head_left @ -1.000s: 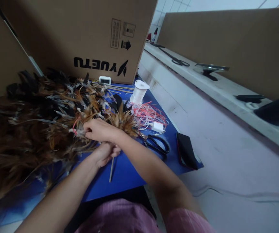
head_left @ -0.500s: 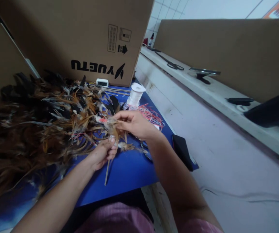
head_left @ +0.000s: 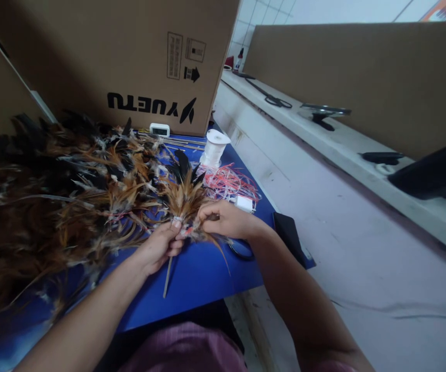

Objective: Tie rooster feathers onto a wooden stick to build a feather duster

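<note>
1. Big cardboard box [head_left: 141, 57] reads YUETU, upside down lol; its smaller label's [head_left: 174, 56] print is too tiny to read.
2. Left hand's [head_left: 164, 244] curled snug round the stick [head_left: 167, 279], feather bundle [head_left: 183, 192] just above it.
3. Right hand's [head_left: 223, 219] half-curled, fingertips pinching wispy feathers [head_left: 197, 231] beside that bundle.

Person at work in purplish-pink top [head_left: 187, 347], cloth softly creased, hue deepening to plum in shadow. Matching pink sleeve [head_left: 329, 366] shows at lower edge on right arm [head_left: 304, 289], cut short, ending well above wrist. Left arm [head_left: 94, 302] bare as far as view reaches. Left hand [head_left: 161, 245], right hand [head_left: 225, 220] bare, both fully exposed from wrist to fingertips.
</note>
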